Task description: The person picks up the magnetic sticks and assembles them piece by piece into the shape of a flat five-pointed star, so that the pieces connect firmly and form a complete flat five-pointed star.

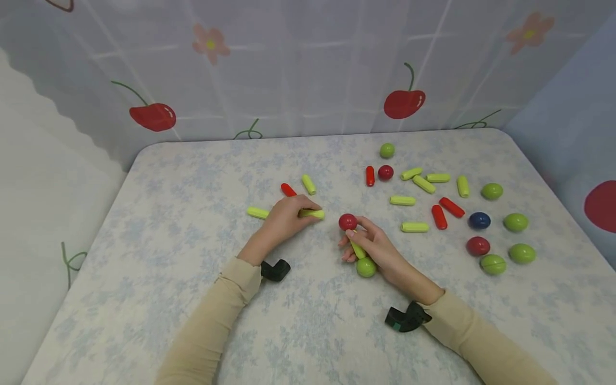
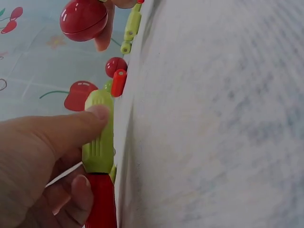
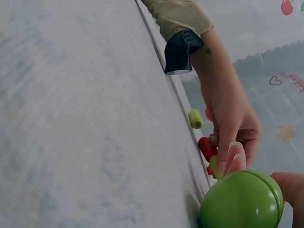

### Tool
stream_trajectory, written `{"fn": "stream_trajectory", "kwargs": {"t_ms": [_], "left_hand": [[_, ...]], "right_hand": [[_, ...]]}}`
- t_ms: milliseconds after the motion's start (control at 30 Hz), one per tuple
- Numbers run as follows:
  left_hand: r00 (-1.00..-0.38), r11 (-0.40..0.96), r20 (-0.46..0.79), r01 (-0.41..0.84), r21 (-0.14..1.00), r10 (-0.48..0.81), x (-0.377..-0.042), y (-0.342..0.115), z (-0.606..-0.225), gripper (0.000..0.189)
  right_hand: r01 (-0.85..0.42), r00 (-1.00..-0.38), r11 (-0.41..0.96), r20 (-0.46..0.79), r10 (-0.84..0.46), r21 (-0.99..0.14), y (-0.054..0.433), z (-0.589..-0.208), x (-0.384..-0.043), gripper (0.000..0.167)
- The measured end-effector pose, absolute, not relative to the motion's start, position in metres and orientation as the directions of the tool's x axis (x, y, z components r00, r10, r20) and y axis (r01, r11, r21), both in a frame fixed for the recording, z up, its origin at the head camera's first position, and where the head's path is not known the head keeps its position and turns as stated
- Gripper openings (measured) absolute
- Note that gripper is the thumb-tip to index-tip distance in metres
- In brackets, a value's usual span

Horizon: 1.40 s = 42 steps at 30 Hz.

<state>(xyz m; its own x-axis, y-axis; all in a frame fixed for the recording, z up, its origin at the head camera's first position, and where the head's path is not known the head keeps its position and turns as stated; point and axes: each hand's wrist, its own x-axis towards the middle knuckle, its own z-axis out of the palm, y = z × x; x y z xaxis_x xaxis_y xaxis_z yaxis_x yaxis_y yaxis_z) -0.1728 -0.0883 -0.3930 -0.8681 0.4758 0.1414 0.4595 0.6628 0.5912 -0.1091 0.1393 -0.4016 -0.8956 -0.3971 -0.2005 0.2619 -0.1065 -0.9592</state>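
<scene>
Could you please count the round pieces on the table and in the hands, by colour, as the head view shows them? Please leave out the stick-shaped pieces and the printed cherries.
Green round pieces: 6
Red round pieces: 3
Blue round piece: 1
Total: 10

Left forearm (image 1: 212, 326) slanted toward one o'clock, left hand (image 1: 287, 215) pinched; right forearm (image 1: 481, 339) toward ten o'clock, right hand (image 1: 380, 248) curled.

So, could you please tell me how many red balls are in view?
3: a red ball at the right hand, another near the farthest green ball, a third near the blue ball.
</scene>
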Motion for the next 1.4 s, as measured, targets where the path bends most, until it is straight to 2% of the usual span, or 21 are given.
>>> {"fn": "stream_trajectory", "kwargs": {"t_ms": [167, 333, 567, 767, 1133, 1400], "left_hand": [[-0.840, 0.561, 0.207, 0.498, 0.661, 0.502, -0.169, -0.088, -0.392, 0.024], [-0.832, 0.502, 0.214, 0.492, 0.712, 0.512, -0.169, -0.087, -0.397, 0.023], [-0.858, 0.415, 0.182, 0.406, 0.814, 0.481, -0.173, -0.089, -0.408, 0.024], [-0.850, 0.294, 0.103, 0.289, 0.911, 0.517, -0.173, -0.090, -0.404, 0.025], [-0.783, 0.250, 0.160, 0.374, 0.893, 0.601, -0.170, -0.085, -0.401, 0.023], [-0.783, 0.232, 0.207, 0.408, 0.883, 0.586, -0.168, -0.081, -0.400, 0.023]], "right_hand": [[0.262, -0.894, -0.089, -0.207, -0.399, -0.961, 0.139, -0.403, -0.109, 0.047], [0.251, -0.896, -0.085, -0.199, -0.396, -0.964, 0.140, -0.403, -0.110, 0.043], [0.257, -0.896, -0.089, -0.203, -0.396, -0.962, 0.139, -0.404, -0.111, 0.045], [0.263, -0.896, -0.099, -0.204, -0.395, -0.960, 0.140, -0.405, -0.113, 0.045], [0.260, -0.890, -0.117, -0.192, -0.413, -0.958, 0.141, -0.406, -0.112, 0.044], [0.252, -0.893, -0.107, -0.188, -0.410, -0.962, 0.139, -0.404, -0.112, 0.043]]}}
